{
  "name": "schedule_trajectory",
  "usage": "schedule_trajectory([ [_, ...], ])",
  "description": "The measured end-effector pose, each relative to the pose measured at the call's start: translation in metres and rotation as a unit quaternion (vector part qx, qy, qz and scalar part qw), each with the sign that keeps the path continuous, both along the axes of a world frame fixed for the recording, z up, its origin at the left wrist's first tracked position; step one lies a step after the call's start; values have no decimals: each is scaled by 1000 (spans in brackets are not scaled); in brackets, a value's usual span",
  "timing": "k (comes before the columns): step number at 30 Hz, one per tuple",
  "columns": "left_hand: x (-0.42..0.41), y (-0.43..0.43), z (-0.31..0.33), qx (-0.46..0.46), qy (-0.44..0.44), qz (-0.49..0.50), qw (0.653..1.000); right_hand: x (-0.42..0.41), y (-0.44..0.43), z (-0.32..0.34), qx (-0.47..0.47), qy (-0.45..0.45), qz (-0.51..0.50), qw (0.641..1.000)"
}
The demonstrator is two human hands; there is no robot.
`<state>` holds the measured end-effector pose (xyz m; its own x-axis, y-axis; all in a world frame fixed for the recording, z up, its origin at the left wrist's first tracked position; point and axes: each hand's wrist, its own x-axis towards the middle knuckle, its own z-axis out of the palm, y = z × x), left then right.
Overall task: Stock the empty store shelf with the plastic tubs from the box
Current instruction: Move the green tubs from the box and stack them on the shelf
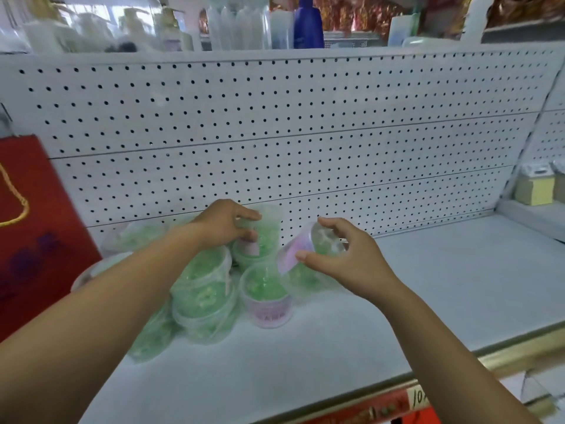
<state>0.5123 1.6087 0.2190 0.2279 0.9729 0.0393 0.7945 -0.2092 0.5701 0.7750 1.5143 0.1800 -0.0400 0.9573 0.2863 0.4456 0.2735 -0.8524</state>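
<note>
A: Place of the tubs (201, 286)?
B: On the left part of the white shelf (412, 301), close to the pegboard back panel (275, 133). Gathered in one group, some stacked, some lying tilted at the left side.

A: Inside them?
B: Something green, maybe beads or gel; too blurred to tell which. Clear plastic walls, clear lids, and a pale pink label band around the lower wall.

A: And the left grip (227, 223)?
B: Curled round the top of the back tub (264, 232). Upright, nearest to the panel, apparently standing on another tub.

A: The right grip (345, 258)?
B: Grasping the tilted tub (308, 244). Thumb at the lower rim, fingers over the upper rim. Lid turned toward the camera, pink band toward the lower left. Held in the air, just above the right side of the group.

A: Anything in front?
B: The front tub (269, 298), upright on the shelf, between the two arms. Pink label with blurred letters, not readable.

A: Further out?
B: At the left, a red bag (30, 224) with a yellow cord handle, just beside the group. At the far right, yellow boxes (533, 189) on the neighbouring shelf. Above the panel, a row of bottles, among them a blue bottle (308, 22). Along the front edge of the shelf, a red price strip (382, 405).
</note>
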Motion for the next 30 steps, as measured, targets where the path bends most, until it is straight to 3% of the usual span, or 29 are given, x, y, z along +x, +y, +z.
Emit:
schedule_trajectory([
  [9, -22, -7, 11, -126, -45, -25, 991, -62, 18, 20, -6, -173, 51, 984],
  [14, -23, -8, 9, -123, -57, -61, 989, -75, 20, 20, 1, -281, 82, 956],
  [17, -25, -5, 6, -101, 3, -76, 992, -67, 17, 11, -6, -268, 81, 960],
  [22, -22, -5, 5, -86, 22, -73, 993, -57, 14, 0, -21, -210, 64, 975],
  [30, -20, -16, 5, -27, 78, -33, 996, -56, 2, 1, -24, -195, 54, 979],
])
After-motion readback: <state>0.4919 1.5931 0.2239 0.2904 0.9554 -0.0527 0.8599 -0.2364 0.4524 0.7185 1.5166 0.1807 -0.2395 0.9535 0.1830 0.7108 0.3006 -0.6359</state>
